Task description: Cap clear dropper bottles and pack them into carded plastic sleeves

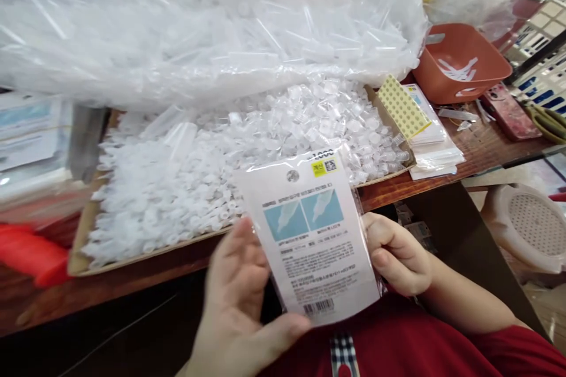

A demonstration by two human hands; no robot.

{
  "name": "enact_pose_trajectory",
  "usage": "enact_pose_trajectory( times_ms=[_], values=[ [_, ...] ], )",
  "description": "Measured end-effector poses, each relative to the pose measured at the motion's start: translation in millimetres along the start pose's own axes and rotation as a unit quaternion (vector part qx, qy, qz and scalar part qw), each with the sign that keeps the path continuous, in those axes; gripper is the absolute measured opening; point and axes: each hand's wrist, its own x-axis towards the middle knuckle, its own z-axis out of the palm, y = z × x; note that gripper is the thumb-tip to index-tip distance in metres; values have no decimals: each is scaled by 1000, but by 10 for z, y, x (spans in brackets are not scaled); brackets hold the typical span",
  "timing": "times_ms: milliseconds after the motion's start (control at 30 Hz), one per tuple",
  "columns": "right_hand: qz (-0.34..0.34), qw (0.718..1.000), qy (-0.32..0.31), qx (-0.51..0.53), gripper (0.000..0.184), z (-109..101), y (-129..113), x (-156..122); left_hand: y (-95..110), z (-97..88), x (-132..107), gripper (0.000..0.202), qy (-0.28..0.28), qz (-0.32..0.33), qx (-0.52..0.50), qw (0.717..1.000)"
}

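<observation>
A clear plastic packet with a printed white card (316, 259) inside is held upright in front of me. Its face shows two blue pictures, small print, a barcode and a yellow label. My right hand (398, 256) is closed, pinching the packet's right edge between thumb and bent fingers. At the lower left, the thumb of my left hand (247, 306) lies on the bottom corner, with the fingers along the left edge, partly hidden. Behind the packet, a shallow cardboard tray (84, 241) holds many small white nozzle-like pieces (168, 194) and clear screw caps (318, 118).
A large clear bag of plastic tubes (212, 29) lies behind the tray. To the right are stacked cards (433, 153), a yellow patterned sheet (403, 107), an orange bin (469, 62) and a phone (510, 109). Packets (30, 135) and a red object (35, 253) sit left.
</observation>
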Motion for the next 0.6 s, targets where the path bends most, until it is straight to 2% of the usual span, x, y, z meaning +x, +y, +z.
enact_pose_trajectory(
  times_ms=[100, 167, 267, 400, 600],
  values=[
    [-2, 998, -21, -57, 10, 62, -3, -35, 106, 99, -48, 64, -61, -126, -90, 986],
    [-4, 996, -26, -85, 10, 88, 3, -52, 159, 133, -36, 49, -80, -161, -119, 976],
    [-9, 993, -26, -112, 10, 101, 17, -71, 177, 134, -4, 35, -86, -152, -129, 976],
    [-21, 990, -37, -136, 9, 108, 26, -79, 146, 85, 22, 32, -90, -137, -144, 976],
    [-4, 988, -26, -149, 10, 121, 29, -77, 99, 13, 68, 27, -146, -134, -203, 959]
  ],
)
